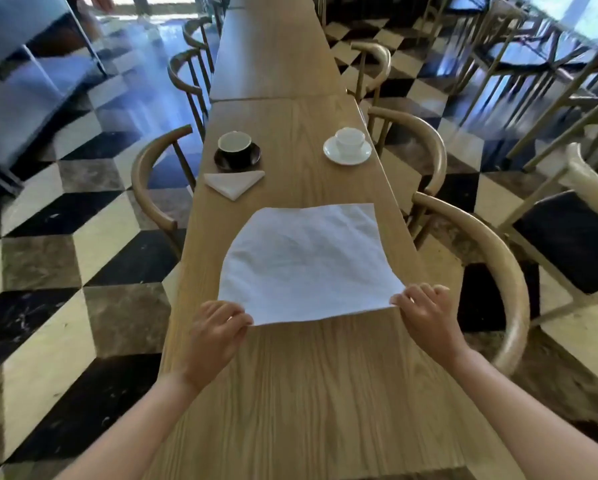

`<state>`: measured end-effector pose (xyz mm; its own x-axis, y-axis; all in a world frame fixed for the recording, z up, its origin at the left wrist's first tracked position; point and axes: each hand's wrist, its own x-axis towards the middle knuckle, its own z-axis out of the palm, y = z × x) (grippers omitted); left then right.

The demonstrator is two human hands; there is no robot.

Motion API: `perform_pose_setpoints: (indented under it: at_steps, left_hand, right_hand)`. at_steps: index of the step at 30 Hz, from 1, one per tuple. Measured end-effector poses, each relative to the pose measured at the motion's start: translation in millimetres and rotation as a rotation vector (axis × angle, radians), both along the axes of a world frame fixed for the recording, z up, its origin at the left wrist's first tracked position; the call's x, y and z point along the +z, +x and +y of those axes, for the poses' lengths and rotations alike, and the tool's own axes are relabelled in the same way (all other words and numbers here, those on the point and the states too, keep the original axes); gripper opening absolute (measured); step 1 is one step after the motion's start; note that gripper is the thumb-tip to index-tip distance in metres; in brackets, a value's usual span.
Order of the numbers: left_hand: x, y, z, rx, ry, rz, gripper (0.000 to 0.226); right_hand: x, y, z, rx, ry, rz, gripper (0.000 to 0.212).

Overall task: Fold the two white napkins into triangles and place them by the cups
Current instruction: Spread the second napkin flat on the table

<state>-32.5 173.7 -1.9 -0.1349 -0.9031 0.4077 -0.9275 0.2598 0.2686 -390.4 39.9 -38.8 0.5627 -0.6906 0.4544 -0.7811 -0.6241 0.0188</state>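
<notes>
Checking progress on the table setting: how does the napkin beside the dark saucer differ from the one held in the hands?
The folded napkin is a small triangle; the open napkin is a large spread sheet, still unfolded. The folded napkin lies untouched beside the dark saucer; the open napkin is pinched at its near corners by the left hand and right hand. The folded one looks smooth, the open one wrinkled. Both are white and lie on the wooden table.

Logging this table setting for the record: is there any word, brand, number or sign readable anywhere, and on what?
None readable.
Open napkin, folded napkin: plain white, no print.
White cup and saucer, cup on dark saucer: no visible marks.
Table: bare wood grain.
</notes>
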Motion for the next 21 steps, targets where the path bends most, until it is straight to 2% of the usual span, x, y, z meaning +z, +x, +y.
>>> perform_pose_setpoints:
  at_steps: [4,9,13,19,21]
  left_hand:
    - [-58.4,-18.6,32.6,0.012,0.179,0.051,0.022]
    - [-106.7,-27.8,62.9,0.098,0.327,0.123,0.02]
    - [-120.3,-29.8,75.6,0.176,0.326,0.174,0.026]
    - [-120.8,-36.8,108.8,0.132,0.352,0.157,0.021]
    - [-119.8,-45.2,109.4,0.165,0.314,0.146,0.028]
  right_hand:
    - [-64.1,-24.0,34.0,0.07,0.177,0.076,0.026]
    - [-106.2,-34.1,65.9,0.078,0.316,-0.009,0.026]
    - [-108.1,-41.2,76.5,0.037,0.37,-0.074,0.032]
    - [-95.7,-49.1,108.2,0.008,0.489,-0.085,0.035]
    - [-87.8,-35.9,119.5,-0.024,0.515,-0.103,0.04]
